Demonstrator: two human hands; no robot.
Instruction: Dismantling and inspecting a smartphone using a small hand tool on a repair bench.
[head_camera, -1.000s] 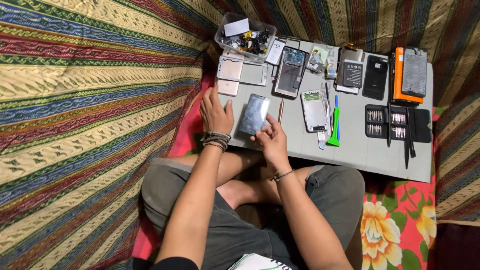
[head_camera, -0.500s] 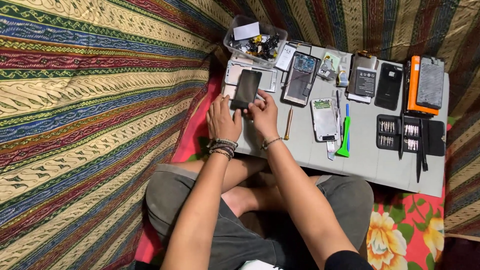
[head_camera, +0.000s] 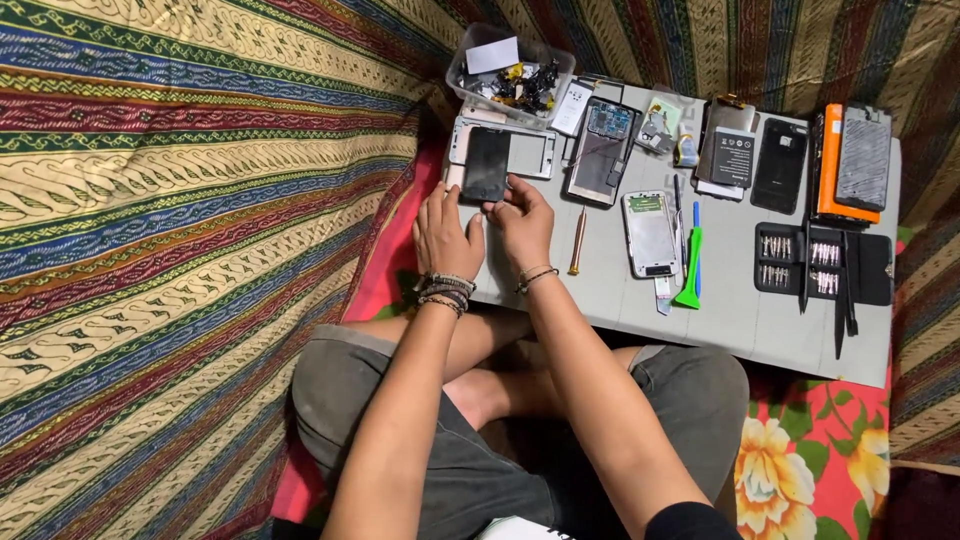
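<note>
Both my hands hold a black phone screen panel (head_camera: 487, 164) by its lower edge, over the far left end of a grey work board (head_camera: 760, 325). My left hand (head_camera: 445, 235) grips its lower left corner. My right hand (head_camera: 522, 222) pinches its lower right corner. The panel lies over a white phone frame (head_camera: 530, 152). Beaded bracelets ring both wrists.
On the board lie an opened phone body (head_camera: 598, 150), a silver phone (head_camera: 649, 232), a wooden-handled screwdriver (head_camera: 577, 241), a green pry tool (head_camera: 690, 270), a black phone back (head_camera: 779, 164), an orange case (head_camera: 838, 165) and a bit set (head_camera: 822, 263). A clear parts tub (head_camera: 510, 72) stands behind.
The dark panel has travelled from the middle of the board up and away to the far left end, over the white frame. Both hands went with it.
</note>
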